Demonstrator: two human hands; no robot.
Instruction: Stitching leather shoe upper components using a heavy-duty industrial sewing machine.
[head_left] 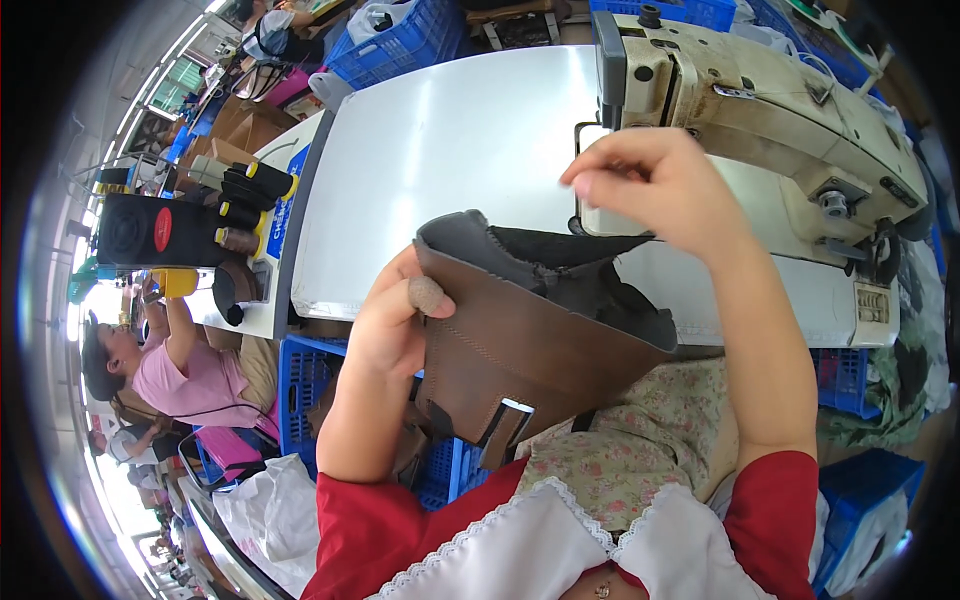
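My left hand (pixel 385 320) grips the left edge of a brown leather boot upper (pixel 540 350), its thumb on the outer face and a beige wrap round that thumb. The upper hangs tilted above my lap, its dark-lined opening facing up and away from me. Stitch lines and a small tab with a pale end show on its side. Above the opening, my right hand (pixel 650 185) is raised apart from the leather, its fingers curled toward the thumb. Whatever may be between those fingertips is too small to make out. Close to the right hand stands a sewing machine (pixel 760 110).
The white sewing table (pixel 440 150) spans the area before me. Thread spools (pixel 245 210) and a black speaker-like box (pixel 150 230) stand on its left. Blue crates (pixel 400 45) are behind, others below. A co-worker in pink (pixel 195 380) sits at the left.
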